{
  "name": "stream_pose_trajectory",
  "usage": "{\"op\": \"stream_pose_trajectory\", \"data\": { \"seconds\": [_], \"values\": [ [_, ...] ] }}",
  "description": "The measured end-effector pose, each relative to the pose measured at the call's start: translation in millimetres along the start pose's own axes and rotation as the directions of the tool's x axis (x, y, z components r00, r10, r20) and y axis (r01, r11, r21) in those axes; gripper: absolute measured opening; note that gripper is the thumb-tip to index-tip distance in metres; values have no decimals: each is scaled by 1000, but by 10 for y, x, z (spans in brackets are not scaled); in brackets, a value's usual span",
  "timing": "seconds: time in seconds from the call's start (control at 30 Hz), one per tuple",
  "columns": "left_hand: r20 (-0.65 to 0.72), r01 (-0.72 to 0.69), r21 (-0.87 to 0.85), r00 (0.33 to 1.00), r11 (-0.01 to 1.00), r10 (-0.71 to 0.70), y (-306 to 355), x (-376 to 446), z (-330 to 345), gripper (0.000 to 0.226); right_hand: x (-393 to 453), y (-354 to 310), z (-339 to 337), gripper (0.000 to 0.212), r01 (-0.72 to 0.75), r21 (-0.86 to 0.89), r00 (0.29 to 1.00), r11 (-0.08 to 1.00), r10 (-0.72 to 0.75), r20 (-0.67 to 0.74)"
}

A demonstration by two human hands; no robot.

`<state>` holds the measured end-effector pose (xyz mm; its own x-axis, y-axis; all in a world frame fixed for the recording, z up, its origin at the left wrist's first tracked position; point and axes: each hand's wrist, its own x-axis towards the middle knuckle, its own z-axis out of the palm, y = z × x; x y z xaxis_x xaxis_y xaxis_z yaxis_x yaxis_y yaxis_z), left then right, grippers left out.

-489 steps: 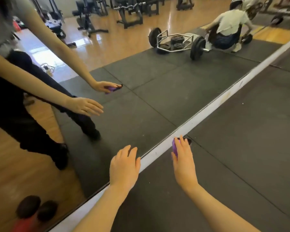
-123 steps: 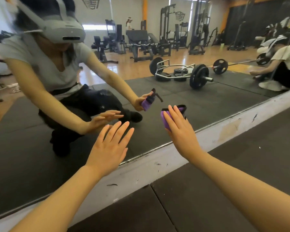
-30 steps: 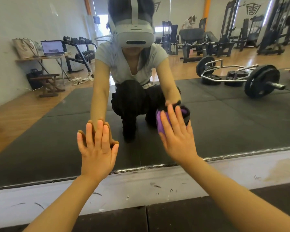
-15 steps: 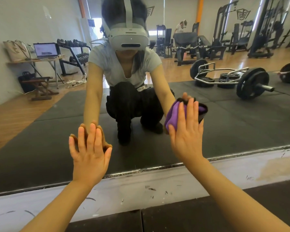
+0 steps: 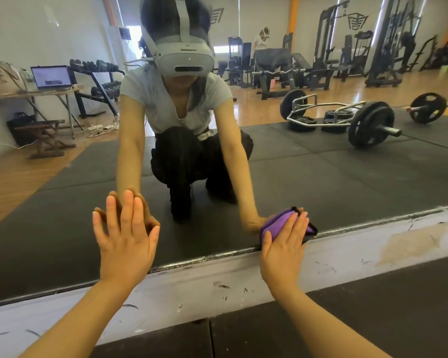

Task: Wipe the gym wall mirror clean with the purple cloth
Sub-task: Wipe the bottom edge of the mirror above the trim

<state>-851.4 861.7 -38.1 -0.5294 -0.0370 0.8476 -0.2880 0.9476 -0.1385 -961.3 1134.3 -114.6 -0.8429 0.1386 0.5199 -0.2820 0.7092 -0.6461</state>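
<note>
The wall mirror (image 5: 347, 182) fills the upper part of the view and reflects me crouching in front of it. My right hand (image 5: 282, 244) presses the purple cloth (image 5: 277, 220) flat against the glass with straight fingers, right at the mirror's bottom edge. The cloth has a dark trim and shows above and beside my fingers. My left hand (image 5: 126, 239) lies flat on the glass with its fingers spread, further left and a little higher.
A scuffed white baseboard (image 5: 192, 288) runs under the mirror, above black rubber floor mats (image 5: 360, 311). The reflection shows a loaded hex bar, weight machines, a dumbbell rack, a table with a laptop and another person far back.
My right hand has slid the cloth down the glass to the mirror's bottom edge. My left hand has stayed flat on the glass in about the same place.
</note>
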Motion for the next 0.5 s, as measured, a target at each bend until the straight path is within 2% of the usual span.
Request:
{"op": "stream_pose_trajectory", "data": {
  "seconds": [0.1,0.23,0.37,0.5],
  "values": [
    [10,-3,1,1000,1000,3,-20,1,-22,75,45,-219,-37,78,-64,103,998,993,65,-5],
    [13,-15,2,1000,1000,15,-27,2,-29,75,348,-589,-201,75,-32,208,992,978,55,-109],
    [-3,-8,-16,1000,1000,8,-14,-5,-2,77,718,-847,-425,74,64,195,983,979,-29,-180],
    [-7,49,-102,999,994,-50,77,-1,-57,74,754,-670,-416,73,108,130,978,986,-82,-192]
  ]
}}
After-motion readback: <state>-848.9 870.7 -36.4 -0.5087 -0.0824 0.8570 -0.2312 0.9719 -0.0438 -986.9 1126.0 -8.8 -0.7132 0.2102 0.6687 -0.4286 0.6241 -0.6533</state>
